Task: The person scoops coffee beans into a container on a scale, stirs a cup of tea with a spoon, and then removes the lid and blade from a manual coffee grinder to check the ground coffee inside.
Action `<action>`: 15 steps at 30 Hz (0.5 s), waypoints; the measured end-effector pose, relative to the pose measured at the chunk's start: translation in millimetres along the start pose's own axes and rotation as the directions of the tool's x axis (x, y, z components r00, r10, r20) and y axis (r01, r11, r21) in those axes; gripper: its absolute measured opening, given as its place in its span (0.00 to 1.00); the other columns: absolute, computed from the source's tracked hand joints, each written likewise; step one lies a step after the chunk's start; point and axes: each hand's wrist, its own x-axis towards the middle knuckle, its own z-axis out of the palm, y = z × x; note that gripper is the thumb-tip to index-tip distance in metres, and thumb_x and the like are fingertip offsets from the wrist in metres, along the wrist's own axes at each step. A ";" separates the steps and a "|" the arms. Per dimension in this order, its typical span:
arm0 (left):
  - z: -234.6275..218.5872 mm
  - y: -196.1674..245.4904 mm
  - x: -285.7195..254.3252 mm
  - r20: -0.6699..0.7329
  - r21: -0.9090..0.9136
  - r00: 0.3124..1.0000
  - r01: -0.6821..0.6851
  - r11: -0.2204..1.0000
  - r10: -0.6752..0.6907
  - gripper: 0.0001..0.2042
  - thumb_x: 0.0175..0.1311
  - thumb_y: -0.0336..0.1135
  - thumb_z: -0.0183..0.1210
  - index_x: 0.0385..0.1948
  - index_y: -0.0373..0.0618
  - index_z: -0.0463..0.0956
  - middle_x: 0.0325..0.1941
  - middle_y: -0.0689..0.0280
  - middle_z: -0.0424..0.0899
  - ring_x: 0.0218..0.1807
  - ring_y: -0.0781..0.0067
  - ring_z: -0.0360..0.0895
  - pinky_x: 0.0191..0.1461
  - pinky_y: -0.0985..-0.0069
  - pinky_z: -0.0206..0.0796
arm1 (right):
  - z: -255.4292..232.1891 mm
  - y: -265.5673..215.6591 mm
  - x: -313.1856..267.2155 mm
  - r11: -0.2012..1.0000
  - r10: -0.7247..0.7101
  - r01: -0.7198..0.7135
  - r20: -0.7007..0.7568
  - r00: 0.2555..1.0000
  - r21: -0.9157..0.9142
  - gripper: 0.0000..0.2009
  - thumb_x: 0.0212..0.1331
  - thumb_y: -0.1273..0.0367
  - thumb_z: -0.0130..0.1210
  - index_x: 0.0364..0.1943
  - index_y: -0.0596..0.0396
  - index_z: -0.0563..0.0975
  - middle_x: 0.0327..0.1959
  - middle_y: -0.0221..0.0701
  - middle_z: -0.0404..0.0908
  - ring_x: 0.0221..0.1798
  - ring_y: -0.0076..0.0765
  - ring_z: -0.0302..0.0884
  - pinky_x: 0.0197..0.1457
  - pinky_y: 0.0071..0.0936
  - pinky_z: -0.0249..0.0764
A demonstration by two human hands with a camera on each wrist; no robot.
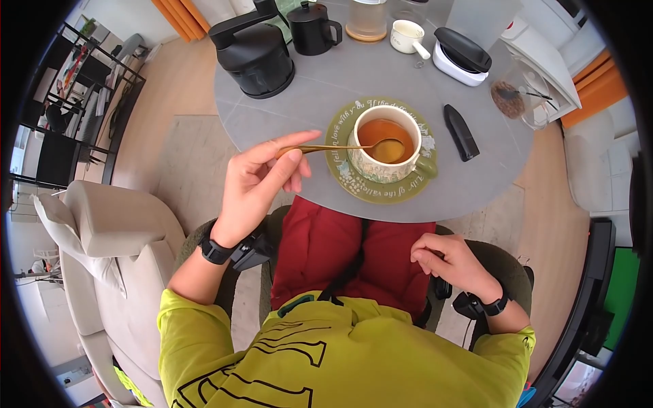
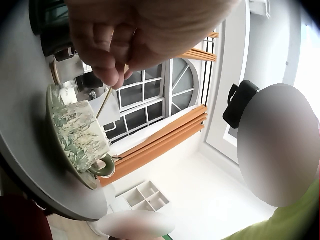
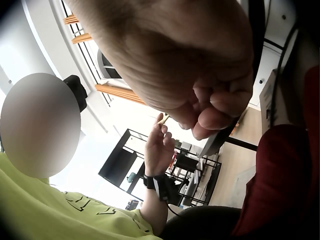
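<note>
My left hand (image 1: 255, 178) pinches the handle of a gold-coloured spoon (image 1: 326, 148) between thumb and fingers, over the table's near left part. The spoon's bowl dips into amber liquid (image 1: 369, 133) in a patterned cream cup (image 1: 381, 171) with a green handle. Beneath the cup lies a green saucer (image 1: 403, 192) with white lettering. From the side, the left wrist view shows the cup (image 2: 77, 131) and the spoon (image 2: 104, 106) slanting into it. Above my right thigh, my right hand (image 1: 457, 262) hangs with fingers loosely curled; nothing shows in it in the right wrist view.
On the grey table (image 1: 286, 126) stand a black kettle (image 1: 255, 61) and a black pot (image 1: 311, 30) at the far left. A small white cup (image 1: 407, 37), a black-lidded white case (image 1: 462, 58) and a glass container (image 1: 509, 98) sit behind. A black object (image 1: 461, 134) lies right of the saucer.
</note>
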 end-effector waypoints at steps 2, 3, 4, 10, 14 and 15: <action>-2.3 -3.3 1.2 -0.013 -0.025 1.000 -0.020 0.999 0.020 0.14 0.70 0.28 0.49 0.53 0.38 0.76 0.30 0.67 0.80 0.28 0.84 0.73 0.31 0.86 0.64 | -0.8 0.0 1.0 1.000 0.015 -0.015 0.008 1.000 0.002 0.05 0.64 0.72 0.52 0.33 0.59 0.75 0.22 0.30 0.76 0.22 0.24 0.73 0.28 0.23 0.69; -3.0 -5.0 1.9 -0.026 -0.047 0.999 -0.046 0.998 0.045 0.13 0.70 0.28 0.49 0.53 0.40 0.76 0.30 0.69 0.80 0.29 0.86 0.73 0.32 0.87 0.64 | -1.3 0.3 1.6 1.000 0.017 -0.017 0.007 1.000 0.010 0.05 0.64 0.72 0.52 0.33 0.59 0.75 0.21 0.30 0.76 0.23 0.24 0.73 0.28 0.23 0.69; -2.6 -6.2 2.3 -0.026 -0.048 0.999 -0.042 0.998 0.041 0.13 0.70 0.28 0.49 0.53 0.40 0.76 0.30 0.69 0.80 0.29 0.86 0.73 0.32 0.87 0.64 | -1.6 0.8 2.1 1.000 0.019 -0.019 0.005 1.000 0.019 0.05 0.64 0.72 0.52 0.33 0.59 0.75 0.21 0.30 0.76 0.23 0.24 0.73 0.28 0.22 0.69; -0.7 -9.3 1.4 -0.001 0.011 0.999 -0.042 0.999 0.042 0.12 0.70 0.27 0.48 0.49 0.36 0.77 0.31 0.66 0.82 0.30 0.83 0.76 0.33 0.86 0.66 | -5.0 2.3 3.3 0.998 0.021 -0.021 -0.008 1.000 0.058 0.05 0.64 0.73 0.51 0.33 0.59 0.76 0.21 0.29 0.76 0.22 0.22 0.73 0.26 0.21 0.68; -4.2 -8.2 2.4 -0.020 -0.059 1.000 -0.011 0.998 0.010 0.12 0.70 0.27 0.48 0.49 0.36 0.77 0.31 0.64 0.82 0.30 0.82 0.76 0.33 0.85 0.66 | -14.7 3.2 1.5 0.995 0.066 -0.064 -0.015 0.998 0.077 0.05 0.65 0.73 0.50 0.33 0.59 0.76 0.21 0.27 0.74 0.22 0.18 0.71 0.24 0.18 0.66; -5.8 -9.0 2.8 -0.029 -0.110 0.999 0.011 0.994 -0.014 0.12 0.70 0.28 0.48 0.49 0.36 0.77 0.31 0.64 0.82 0.30 0.81 0.77 0.33 0.85 0.66 | -17.4 0.6 0.8 0.987 0.072 -0.057 -0.090 0.993 0.153 0.05 0.65 0.73 0.50 0.33 0.59 0.76 0.21 0.26 0.74 0.22 0.17 0.70 0.24 0.16 0.65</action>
